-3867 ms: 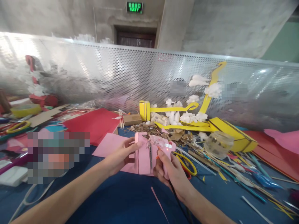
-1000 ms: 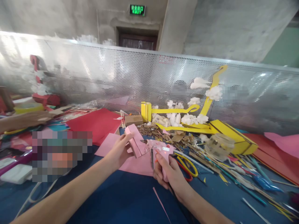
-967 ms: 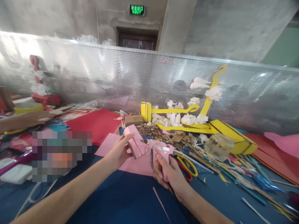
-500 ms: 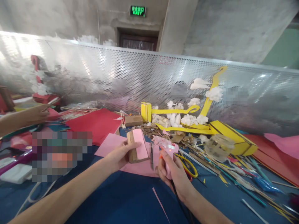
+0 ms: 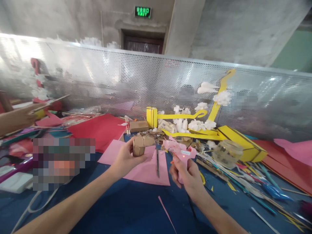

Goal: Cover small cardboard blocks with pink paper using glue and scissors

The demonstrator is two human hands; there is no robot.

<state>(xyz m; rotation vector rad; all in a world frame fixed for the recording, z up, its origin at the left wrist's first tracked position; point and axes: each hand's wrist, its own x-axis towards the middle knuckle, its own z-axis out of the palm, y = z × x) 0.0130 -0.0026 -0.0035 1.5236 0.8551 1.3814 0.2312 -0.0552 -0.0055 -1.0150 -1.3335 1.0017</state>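
Head camera, blue table: what surrounds the pair of hands at work?

"Plenty. Toward the far edge, before a perforated panel, stand a small yellow box and tufts of white cotton. Cardboard scraps lie strewn just behind the hands. On the right side, a clear jar sits beside a larger yellow box."

And toward the left edge?

"A red sheet, and another person's hand holding a stick. Part of that side is blurred out."

Anything between the two working hands?

"A knife lies on a pink sheet, near the middle of the table. A thin pink strip rests nearer the wearer."

How is the left hand posed?

"Its forearm reaches in from the lower left. Fingers curl around a cardboard block, thumb stretched along the lower side, holding it over the far part of the pink sheet."

And the right hand?

"Closed around the grip of a pink glue gun, forefinger at the orange trigger, cable trailing below. The nozzle points left, close to the block; whether they touch cannot be told."
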